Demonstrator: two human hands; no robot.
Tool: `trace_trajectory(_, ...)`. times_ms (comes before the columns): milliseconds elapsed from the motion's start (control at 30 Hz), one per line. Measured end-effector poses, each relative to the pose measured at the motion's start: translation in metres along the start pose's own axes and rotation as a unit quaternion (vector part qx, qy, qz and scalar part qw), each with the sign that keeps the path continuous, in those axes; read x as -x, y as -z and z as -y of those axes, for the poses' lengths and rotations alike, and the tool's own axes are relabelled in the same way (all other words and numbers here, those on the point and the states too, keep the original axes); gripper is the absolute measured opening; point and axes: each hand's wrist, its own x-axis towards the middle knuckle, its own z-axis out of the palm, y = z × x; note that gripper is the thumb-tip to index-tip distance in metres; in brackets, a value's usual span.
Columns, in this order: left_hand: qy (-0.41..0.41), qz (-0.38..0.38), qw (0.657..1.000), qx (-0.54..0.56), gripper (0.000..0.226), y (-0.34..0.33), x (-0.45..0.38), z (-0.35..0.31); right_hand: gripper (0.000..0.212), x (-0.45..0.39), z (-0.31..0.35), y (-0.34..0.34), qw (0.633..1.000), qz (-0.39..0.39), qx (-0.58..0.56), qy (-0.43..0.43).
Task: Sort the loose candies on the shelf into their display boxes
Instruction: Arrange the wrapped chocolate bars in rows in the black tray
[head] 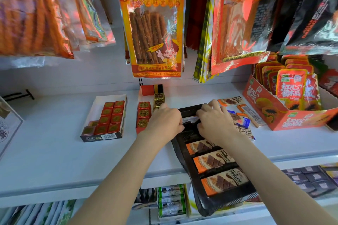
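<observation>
A dark display tray (184, 160) lies on the white shelf and overhangs its front edge. Three orange-and-white chocolate wafer bars (214, 159) lie in its near slots. Over the tray's far end, my left hand (164, 120) and my right hand (214, 120) pinch one wrapped bar (190, 119) between them. Loose wafer bars (243, 117) lie on the shelf to the right of the tray. A white box (97, 102) on the left holds several red square candies. A red box (140, 128) beside my left hand holds red and gold squares.
An orange carton (278, 113) of red snack packets stands at the right. Big snack bags (153, 23) hang from above, close over the shelf. Further boxes (171, 201) fill the lower shelf. A black hook (18, 95) lies at far left.
</observation>
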Motion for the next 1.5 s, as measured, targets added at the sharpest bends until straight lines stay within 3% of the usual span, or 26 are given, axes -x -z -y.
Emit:
trace_trajectory(433, 0.004, -0.005, 1.0, 0.001, 0.02, -0.003, -0.001, -0.003, 0.033, -0.005, -0.018, -0.003, 0.997, -0.005, -0.063, 0.033)
trace_trajectory(700, -0.015, -0.011, 0.998, -0.067, 0.022, 0.0, -0.001, -0.014, 0.028, 0.0, -0.017, -0.004, 0.998, -0.037, 0.047, -0.005)
trace_trajectory(1100, -0.02, -0.009, 0.997, -0.079, 0.022, -0.001, -0.001, -0.015, 0.019, -0.011, -0.02, 0.007, 0.995, 0.022, -0.082, -0.05)
trace_trajectory(1333, -0.02, -0.018, 0.997, -0.075, 0.021, -0.001, 0.0, -0.015, 0.027, -0.009, -0.013, 0.0, 0.998, 0.0, 0.044, -0.051)
trace_trajectory(1500, -0.022, -0.016, 0.997, -0.067, 0.02, -0.001, 0.001, -0.015, 0.021, -0.015, -0.015, 0.004, 0.997, 0.013, -0.031, -0.076)
